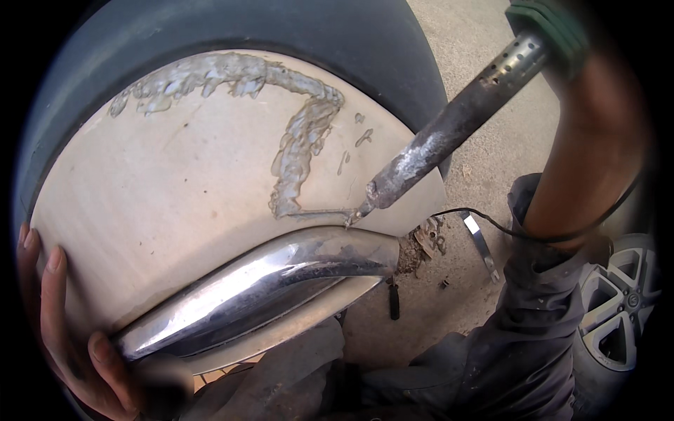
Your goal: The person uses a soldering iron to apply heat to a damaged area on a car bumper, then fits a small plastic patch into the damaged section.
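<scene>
A cream-coloured curved body panel (175, 189) fills the middle, with a dark grey outer rim (281, 28) above it. A rough line of melted, lumpy repair material (298, 140) runs across its top and down its right side. A chrome trim strip (260, 288) lies along the panel's lower edge. My left hand (63, 330) grips the panel's lower left edge, thumb on the chrome end. My right hand (554, 35), mostly out of view at the top right, holds a soldering iron (449, 126) by its green handle. Its tip (351, 219) touches the crack just above the chrome strip.
A black cable (491, 224) loops across my right forearm. On the sandy ground lie a metal blade (481, 242), a small black piece (394, 302) and some debris (425, 242). A car wheel with an alloy rim (618, 309) is at the right. My grey trousers (505, 351) are below.
</scene>
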Demonstrator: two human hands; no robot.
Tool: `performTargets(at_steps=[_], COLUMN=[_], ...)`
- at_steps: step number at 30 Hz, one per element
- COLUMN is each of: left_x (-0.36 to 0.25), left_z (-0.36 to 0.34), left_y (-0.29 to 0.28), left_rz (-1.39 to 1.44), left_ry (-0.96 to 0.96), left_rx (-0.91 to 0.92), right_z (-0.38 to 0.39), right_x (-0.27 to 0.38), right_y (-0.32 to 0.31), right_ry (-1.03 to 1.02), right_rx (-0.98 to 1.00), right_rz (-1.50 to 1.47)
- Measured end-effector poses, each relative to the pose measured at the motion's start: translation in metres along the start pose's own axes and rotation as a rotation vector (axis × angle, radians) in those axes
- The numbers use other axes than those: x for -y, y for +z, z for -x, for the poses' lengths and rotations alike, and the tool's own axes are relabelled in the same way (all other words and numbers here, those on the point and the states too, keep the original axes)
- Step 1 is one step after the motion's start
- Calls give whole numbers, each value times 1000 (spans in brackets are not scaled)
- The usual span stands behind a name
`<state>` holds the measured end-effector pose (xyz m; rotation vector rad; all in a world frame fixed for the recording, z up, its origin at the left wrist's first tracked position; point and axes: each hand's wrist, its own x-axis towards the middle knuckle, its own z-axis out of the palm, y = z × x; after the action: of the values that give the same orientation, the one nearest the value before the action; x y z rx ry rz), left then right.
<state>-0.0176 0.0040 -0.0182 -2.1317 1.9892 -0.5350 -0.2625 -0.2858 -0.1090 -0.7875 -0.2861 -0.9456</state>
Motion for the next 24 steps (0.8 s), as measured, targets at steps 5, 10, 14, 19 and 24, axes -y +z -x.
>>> performTargets(at_steps=[5, 10, 14, 19, 24], left_x=[-1, -3, -4, -6, -2], left_z=[-10, -11, -11, -10, -11], left_y=[-6, -8, -7, -6, -7], left_rz=[-83, -144, -128, -94, -106], left_ry=[95, 103, 100, 82, 108], left_rx=[-22, -24, -43, -60, -47], right_z=[-2, -10, -12, -13, -13], right_x=[5, -8, -17, -15, -14], right_y=[5, 0, 0, -5, -6], right_ry=[0, 48, 87, 77, 68], right_rx=[9, 38, 48, 76, 93], right_rz=[-15, -127, -239, -247, -253])
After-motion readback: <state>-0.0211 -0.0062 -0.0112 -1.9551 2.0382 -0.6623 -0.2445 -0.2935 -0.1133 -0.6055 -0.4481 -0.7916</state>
